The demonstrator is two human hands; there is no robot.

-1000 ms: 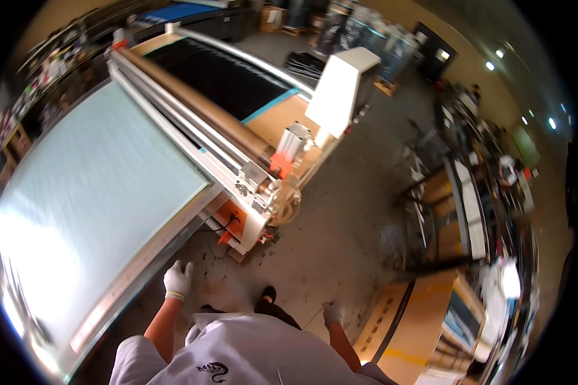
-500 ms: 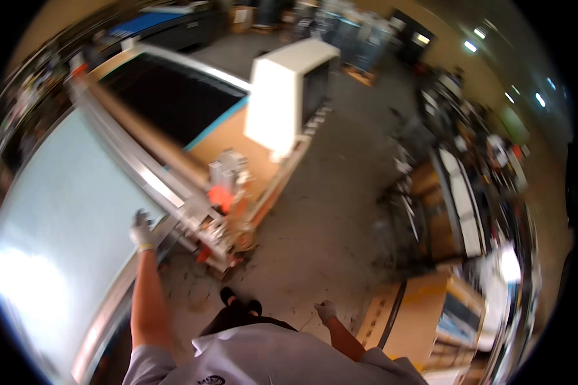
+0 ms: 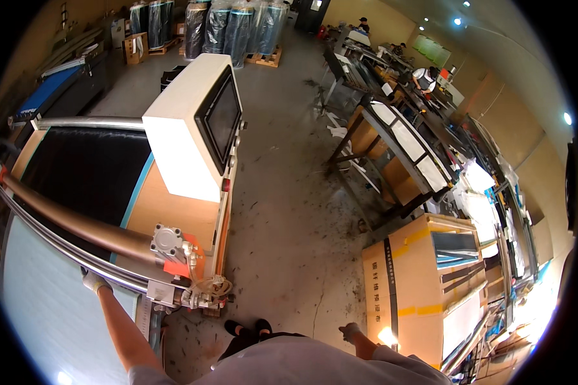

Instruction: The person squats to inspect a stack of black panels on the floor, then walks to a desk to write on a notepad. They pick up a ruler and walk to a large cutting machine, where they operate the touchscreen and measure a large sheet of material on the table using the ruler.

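Observation:
My left hand (image 3: 96, 282), in a whitish glove with dark fingertips, reaches over the pale blue-grey flat surface (image 3: 51, 289). It is beside the long shiny metal rail (image 3: 99, 262) at the front of a machine. Its fingers are extended with nothing in them; whether they touch the rail I cannot tell. My right hand (image 3: 350, 332), in a greyish glove, hangs low at my right side over the floor, fingers loosely apart and holding nothing visible. Behind the rail runs a brown roller (image 3: 90, 215), with a black sheet (image 3: 83, 163) on the bed beyond.
A white control box (image 3: 186, 128) with a dark screen stands on the machine. Fittings and hoses (image 3: 202, 289) stick out at its near corner. To my right are a large cardboard box (image 3: 411, 289) and a metal-framed table (image 3: 404, 144). Wrapped rolls (image 3: 237, 29) and several people are farther off.
My view has swung to the right and steadied. My left hand has moved from near the pale surface's corner to beside the rail. The right hand still hangs at my side.

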